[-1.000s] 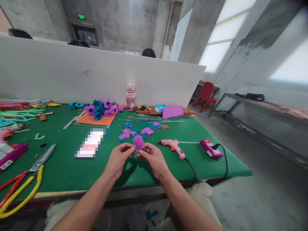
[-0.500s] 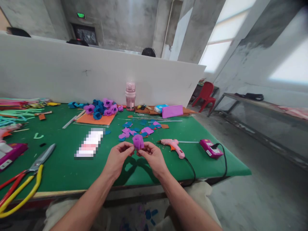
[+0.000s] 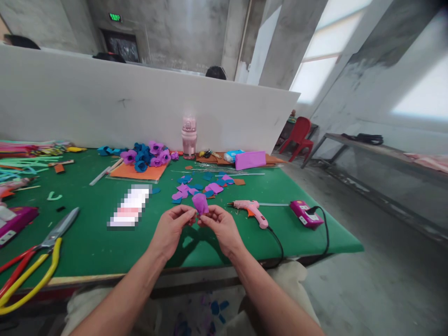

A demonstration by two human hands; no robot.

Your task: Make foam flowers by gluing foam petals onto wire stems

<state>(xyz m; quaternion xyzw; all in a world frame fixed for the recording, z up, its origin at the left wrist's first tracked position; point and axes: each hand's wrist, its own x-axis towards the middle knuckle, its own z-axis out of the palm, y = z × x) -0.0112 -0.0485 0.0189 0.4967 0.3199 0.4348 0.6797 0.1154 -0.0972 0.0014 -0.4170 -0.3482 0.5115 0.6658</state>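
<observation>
A purple paper flower (image 3: pixel 200 204) is held up between my two hands, above the front part of the green table (image 3: pixel 140 249). My left hand (image 3: pixel 178 226) pinches its base from the left, fingertips closed. On the other side my right hand (image 3: pixel 220 227) grips the base with thumb and fingers. Just beyond the flower lie loose purple petals (image 3: pixel 214 188) and blue petals (image 3: pixel 184 179). A pink hot glue gun (image 3: pixel 250 208) rests right of my right hand, its nozzle toward the flower.
Large scissors (image 3: pixel 52 242) with red and yellow handles lie at the left. Finished purple and blue flowers (image 3: pixel 142 158) sit on orange paper (image 3: pixel 140 172). A pink bottle (image 3: pixel 189 137) stands by the white partition (image 3: pixel 147 107). A magenta power strip (image 3: pixel 306 214) lies at the right with a cord.
The purple flower has turned in my fingers: its rolled, open top showed before, and now a smooth outer petal faces me. Both hands keep nearly the same place.
</observation>
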